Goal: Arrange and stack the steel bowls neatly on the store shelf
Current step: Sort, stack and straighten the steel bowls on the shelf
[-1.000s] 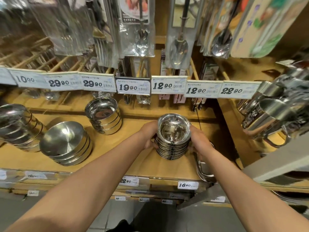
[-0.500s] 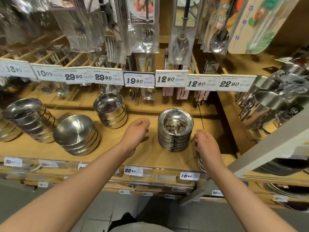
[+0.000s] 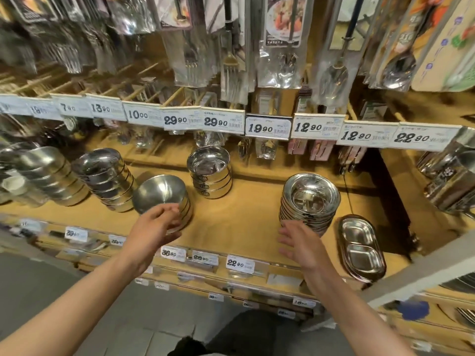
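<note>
A stack of shallow wide-rimmed steel bowls (image 3: 309,201) stands on the wooden shelf (image 3: 241,217), right of centre. My right hand (image 3: 300,247) hovers just in front of it, fingers spread, holding nothing. To the left a short stack of tilted matte steel bowls (image 3: 164,195) leans forward; my left hand (image 3: 156,224) reaches its front rim with relaxed fingers, contact unclear from blur. Behind stands a stack of straight-walled bowls (image 3: 209,170). Further left are two leaning stacks of bowls (image 3: 105,176), (image 3: 48,173).
A stack of oval two-compartment steel dishes (image 3: 359,245) lies at the shelf's right front. Steel mugs (image 3: 447,181) crowd the right side shelf. Packaged forks and spoons (image 3: 282,47) hang above a row of price tags (image 3: 267,128). A grey bar (image 3: 416,276) crosses bottom right.
Both hands have let go of the wide-rimmed stack, which now stands on the shelf. The view and my left hand have shifted left towards the tilted matte bowls; my right hand has drawn back.
</note>
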`<action>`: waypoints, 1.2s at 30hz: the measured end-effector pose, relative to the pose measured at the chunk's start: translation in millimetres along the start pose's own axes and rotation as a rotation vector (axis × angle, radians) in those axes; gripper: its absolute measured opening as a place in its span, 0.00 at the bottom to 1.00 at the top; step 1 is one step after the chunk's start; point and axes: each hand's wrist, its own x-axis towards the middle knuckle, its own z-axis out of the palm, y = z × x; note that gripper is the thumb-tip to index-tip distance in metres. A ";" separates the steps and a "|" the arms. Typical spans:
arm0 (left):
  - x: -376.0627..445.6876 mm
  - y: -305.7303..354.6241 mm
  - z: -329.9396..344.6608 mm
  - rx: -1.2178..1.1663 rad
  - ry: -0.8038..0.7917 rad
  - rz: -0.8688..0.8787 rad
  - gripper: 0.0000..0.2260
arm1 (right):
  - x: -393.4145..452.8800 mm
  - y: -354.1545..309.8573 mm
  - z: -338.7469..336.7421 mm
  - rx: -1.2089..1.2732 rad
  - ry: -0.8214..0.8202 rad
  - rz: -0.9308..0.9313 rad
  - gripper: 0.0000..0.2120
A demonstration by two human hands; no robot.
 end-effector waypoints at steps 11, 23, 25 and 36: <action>41.2 -4.1 -93.4 -0.091 -0.025 -0.045 0.06 | -0.3 -8.6 124.2 0.000 -0.002 0.047 0.07; 112.3 -12.3 -160.2 -0.031 -0.146 -0.154 0.06 | -8.4 24.9 214.4 0.037 0.166 0.153 0.11; 115.3 -13.7 -160.7 -0.044 -0.175 -0.160 0.06 | -9.5 27.3 217.7 0.053 0.182 0.145 0.11; 111.6 -18.0 -205.4 -0.098 -0.046 -0.212 0.07 | -1.8 7.2 265.5 -0.020 0.001 0.148 0.11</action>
